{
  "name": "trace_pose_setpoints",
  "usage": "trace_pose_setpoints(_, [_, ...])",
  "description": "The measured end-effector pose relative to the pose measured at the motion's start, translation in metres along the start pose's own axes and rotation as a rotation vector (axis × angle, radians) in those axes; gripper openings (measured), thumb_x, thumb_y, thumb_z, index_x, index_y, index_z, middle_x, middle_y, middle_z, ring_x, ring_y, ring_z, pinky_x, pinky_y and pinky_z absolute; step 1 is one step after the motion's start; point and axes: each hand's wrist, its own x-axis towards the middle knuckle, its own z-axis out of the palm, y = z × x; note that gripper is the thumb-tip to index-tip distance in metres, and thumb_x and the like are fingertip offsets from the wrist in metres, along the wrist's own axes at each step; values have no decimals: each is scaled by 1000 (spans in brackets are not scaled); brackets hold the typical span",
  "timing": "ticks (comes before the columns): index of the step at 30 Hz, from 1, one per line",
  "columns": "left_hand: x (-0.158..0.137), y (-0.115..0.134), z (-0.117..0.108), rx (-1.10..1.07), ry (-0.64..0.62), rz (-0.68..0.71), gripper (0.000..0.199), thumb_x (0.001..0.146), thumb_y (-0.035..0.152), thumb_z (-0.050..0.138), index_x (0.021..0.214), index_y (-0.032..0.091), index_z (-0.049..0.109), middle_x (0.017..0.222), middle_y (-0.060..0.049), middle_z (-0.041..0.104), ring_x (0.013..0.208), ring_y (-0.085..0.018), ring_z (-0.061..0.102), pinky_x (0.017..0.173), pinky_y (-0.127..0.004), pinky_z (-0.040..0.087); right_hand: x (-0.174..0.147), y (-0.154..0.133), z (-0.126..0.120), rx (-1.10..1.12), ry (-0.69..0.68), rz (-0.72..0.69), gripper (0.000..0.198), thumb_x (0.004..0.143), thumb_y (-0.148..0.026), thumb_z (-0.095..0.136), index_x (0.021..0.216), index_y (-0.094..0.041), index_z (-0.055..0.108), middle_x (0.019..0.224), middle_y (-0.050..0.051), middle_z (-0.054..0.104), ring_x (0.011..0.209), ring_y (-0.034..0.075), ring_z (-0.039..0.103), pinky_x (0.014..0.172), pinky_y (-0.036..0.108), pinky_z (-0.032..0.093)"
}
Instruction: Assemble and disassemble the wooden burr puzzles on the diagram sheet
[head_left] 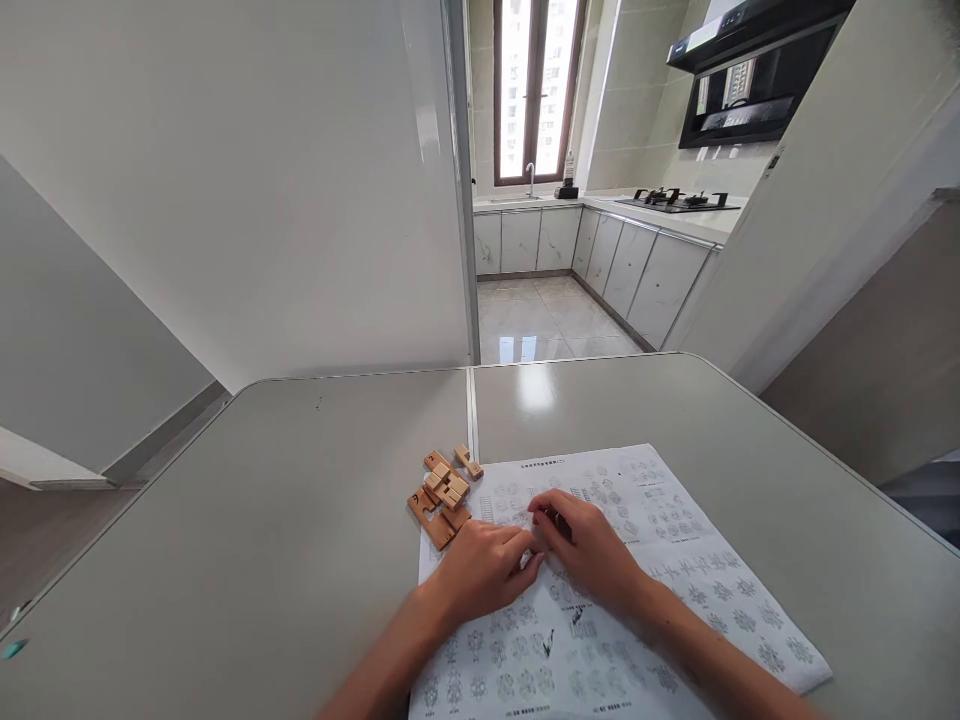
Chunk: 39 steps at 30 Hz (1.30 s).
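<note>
My left hand [491, 568] lies on a large printed sheet [720, 590], its fingers bent and drawn together. Close beside it on the same sheet is my right hand [583, 540], also with curled fingers. The two hands' fingertips nearly meet, and I cannot tell whether they touch. Whatever either hand may hold is hidden. Just beyond my left hand is a small heap of wooden puzzle pieces [448, 488]. A flat notched piece with a dark mark [429, 518] lies at its near side. A smaller light notched piece [469, 462] rests at the far right of the heap.
The grey table [322, 540] has a seam [472, 410] running away from me. Small line diagrams cover the sheet. Past the table's far edge, a doorway opens onto a kitchen with cabinets [634, 270] and a gas stove [679, 200]. A white wall [300, 200] stands at the left.
</note>
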Motion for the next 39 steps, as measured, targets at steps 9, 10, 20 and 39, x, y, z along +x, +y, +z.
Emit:
trace_pose_setpoints(9, [0,0,1,-22,1,-11,11,94,19,56,87,23,63,63,4,65,53,-12,61,53,-24,42,0,-3,-1,-4,10,2,18,104,-27,47,98,-25,64,92,3,72,74,20,66,67,33,51])
trace_pose_setpoints(10, [0,0,1,-23,-1,-13,11,94,19,55,88,23,63,63,4,65,53,-12,62,53,-24,42,0,-3,-1,-6,10,2,17,104,-27,47,98,-25,64,91,3,72,74,20,65,67,32,51])
trace_pose_setpoints(20, [0,0,0,-39,1,-13,11,93,17,57,85,22,63,65,4,68,53,-12,62,54,-25,41,0,0,0,-1,2,-5,17,104,-25,47,99,-25,64,92,3,72,74,20,65,68,32,50])
trace_pose_setpoints(39, [0,2,-1,-20,12,-6,10,94,18,57,85,21,62,65,5,68,53,-12,62,53,-25,40,0,1,0,1,-11,15,17,105,-25,47,98,-25,62,91,2,70,74,19,62,68,32,48])
